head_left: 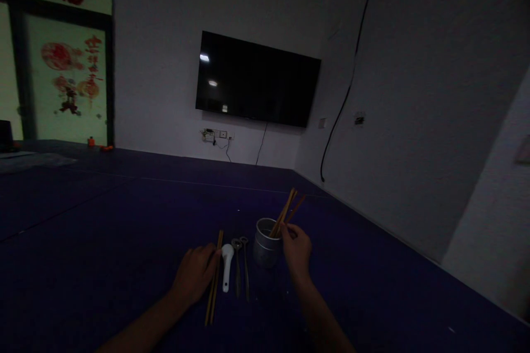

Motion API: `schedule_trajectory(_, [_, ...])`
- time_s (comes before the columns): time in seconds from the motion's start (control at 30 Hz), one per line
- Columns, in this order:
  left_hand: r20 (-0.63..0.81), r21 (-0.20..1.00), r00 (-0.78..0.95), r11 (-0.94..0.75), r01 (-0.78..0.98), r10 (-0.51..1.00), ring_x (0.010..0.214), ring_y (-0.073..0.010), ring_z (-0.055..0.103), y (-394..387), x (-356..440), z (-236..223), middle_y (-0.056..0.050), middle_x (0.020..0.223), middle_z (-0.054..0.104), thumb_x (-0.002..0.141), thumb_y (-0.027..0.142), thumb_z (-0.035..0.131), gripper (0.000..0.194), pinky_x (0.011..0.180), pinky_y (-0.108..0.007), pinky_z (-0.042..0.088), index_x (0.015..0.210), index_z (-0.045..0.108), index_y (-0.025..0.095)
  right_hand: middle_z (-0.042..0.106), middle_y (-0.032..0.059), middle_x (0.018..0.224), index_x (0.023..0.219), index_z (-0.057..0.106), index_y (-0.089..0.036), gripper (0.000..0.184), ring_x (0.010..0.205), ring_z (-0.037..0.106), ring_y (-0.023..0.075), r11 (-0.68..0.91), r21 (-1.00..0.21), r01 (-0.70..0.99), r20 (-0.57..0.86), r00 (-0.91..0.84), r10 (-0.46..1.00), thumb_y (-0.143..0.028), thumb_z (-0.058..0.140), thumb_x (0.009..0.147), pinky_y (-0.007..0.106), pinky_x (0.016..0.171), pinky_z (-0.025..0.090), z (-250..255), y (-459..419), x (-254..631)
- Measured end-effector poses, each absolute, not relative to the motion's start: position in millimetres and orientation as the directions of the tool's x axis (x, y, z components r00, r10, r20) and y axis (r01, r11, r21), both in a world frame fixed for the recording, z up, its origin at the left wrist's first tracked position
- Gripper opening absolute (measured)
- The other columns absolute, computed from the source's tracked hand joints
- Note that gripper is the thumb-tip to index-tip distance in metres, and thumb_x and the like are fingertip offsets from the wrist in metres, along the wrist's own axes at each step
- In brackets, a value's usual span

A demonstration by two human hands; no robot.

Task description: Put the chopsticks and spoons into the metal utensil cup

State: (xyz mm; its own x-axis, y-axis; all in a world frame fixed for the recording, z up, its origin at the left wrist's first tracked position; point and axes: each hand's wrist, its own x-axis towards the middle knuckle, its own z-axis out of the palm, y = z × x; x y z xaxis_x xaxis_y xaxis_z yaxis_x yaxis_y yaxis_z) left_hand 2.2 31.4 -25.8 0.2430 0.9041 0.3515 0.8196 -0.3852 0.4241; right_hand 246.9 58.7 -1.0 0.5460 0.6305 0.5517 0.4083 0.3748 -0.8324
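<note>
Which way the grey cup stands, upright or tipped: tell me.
Upright. The grey cup has its round rim facing up and its wall running down below it; chopsticks lean out of its open top.

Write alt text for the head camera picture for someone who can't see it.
A person's right hand is at tan chopsticks leaning in a gray cup on a dark blue surface. The left hand is at two flat-lying chopsticks, beside a white spoon and two metal utensils; a television hangs on the wall behind.
</note>
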Motion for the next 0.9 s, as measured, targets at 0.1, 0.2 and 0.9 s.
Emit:
schedule_trajectory(0.1, [0.353,0.423,0.237,-0.38,0.823,0.905,0.086,-0.0218,0.063,30.5,2.5,-24.8,-0.009,0.09,0.07,0.093,0.04,0.021,0.045,0.074,-0.033,0.04,0.086,0.06,0.02,0.069,0.01,0.067,0.068,0.067,-0.017,0.039,0.064,0.064,0.0259,0.382,-0.835,0.396,0.548,0.541,0.638,-0.055,0.059,0.07,0.032,0.057,0.045,-0.7,57.8,246.9])
schedule_trajectory(0.2, [0.353,0.429,0.238,-0.383,0.818,0.905,0.086,-0.0214,0.063,29.2,3.0,-23.7,-0.008,0.09,0.07,0.093,0.04,0.021,0.045,0.074,-0.033,0.04,0.085,0.06,0.02,0.069,0.0096,0.068,0.068,0.067,-0.017,0.038,0.063,0.063,0.0249,0.387,-0.837,0.387,0.546,0.539,0.641,-0.054,0.057,0.072,0.032,0.057,0.044,-1.7,57.8,246.8])
schedule_trajectory(0.9, [0.364,0.403,0.249,-0.393,0.827,0.897,0.083,-0.0192,0.064,29.8,3.0,-24.3,-0.007,0.089,0.069,0.095,0.037,0.022,0.042,0.07,-0.029,0.039,0.083,0.058,0.02,0.071,0.0138,0.094,0.099,0.071,-0.012,0.046,0.083,0.067,0.0274,0.391,-0.845,0.364,0.533,0.528,0.661,-0.049,0.059,0.073,0.036,0.073,0.05,-10.3,63.9,249.0])
